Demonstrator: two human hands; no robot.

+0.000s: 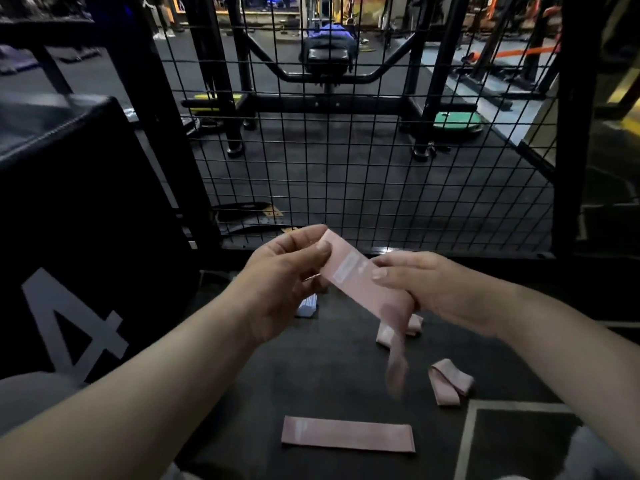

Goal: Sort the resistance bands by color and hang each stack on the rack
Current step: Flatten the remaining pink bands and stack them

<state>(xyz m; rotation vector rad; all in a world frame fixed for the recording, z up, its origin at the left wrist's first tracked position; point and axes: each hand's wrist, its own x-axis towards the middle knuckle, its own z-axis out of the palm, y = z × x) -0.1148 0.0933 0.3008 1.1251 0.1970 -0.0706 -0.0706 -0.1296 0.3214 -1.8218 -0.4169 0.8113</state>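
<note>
1. Dark rubber floor [311,375] runs up to a black wire mesh panel [346,150]; weight machines stand beyond the mesh panel.
2. Left hand [284,271], just short of the panel's foot: thumb and fingers curled, pinching the upper end of the held pink band [363,282].
3. Right hand [426,289], equally near the panel: thumb pressed on top of the same band, fingers curled beneath it.
4. Held pink band slants between both hands; its lower end hangs blurred below the right hand.
5. On the floor, in order of distance from the panel:
   - light blue band [307,306], partly hidden by the left hand
   - small pink band [398,329], partly hidden
   - folded pink band [450,382]
   - flat pink band [348,434], farthest out
6. Black box [69,202] marked "4" stands at the panel's left end.
</note>
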